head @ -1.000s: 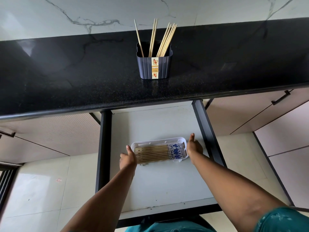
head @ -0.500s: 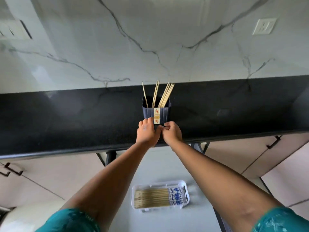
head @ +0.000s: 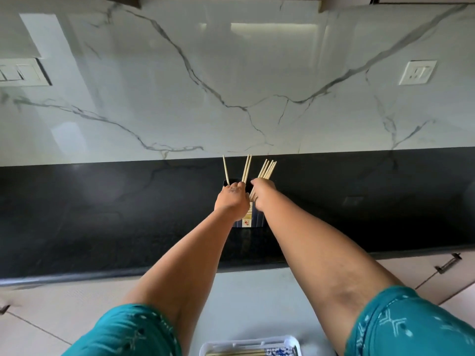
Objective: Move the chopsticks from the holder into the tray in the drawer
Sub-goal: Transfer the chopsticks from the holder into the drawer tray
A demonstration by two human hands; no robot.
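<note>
A dark ribbed holder (head: 257,221) stands on the black counter, mostly hidden behind my hands. Pale wooden chopsticks stick up from it. My left hand (head: 232,201) is closed around a pair of chopsticks (head: 246,168) at the holder's top. A single chopstick (head: 226,170) stands free beside that hand. My right hand (head: 263,195) grips a bundle of several chopsticks (head: 267,169). The white tray (head: 250,346) with chopsticks in it lies in the open drawer (head: 257,299) at the bottom edge.
The black counter (head: 102,214) runs the full width under a white marble wall (head: 231,86). A socket (head: 417,72) is on the wall at right, switches (head: 23,72) at left. A cabinet handle (head: 448,263) shows at lower right.
My hands rose from the tray in the drawer to the holder's front, then up to its top, where they closed on the chopsticks. The view tilted upward.
</note>
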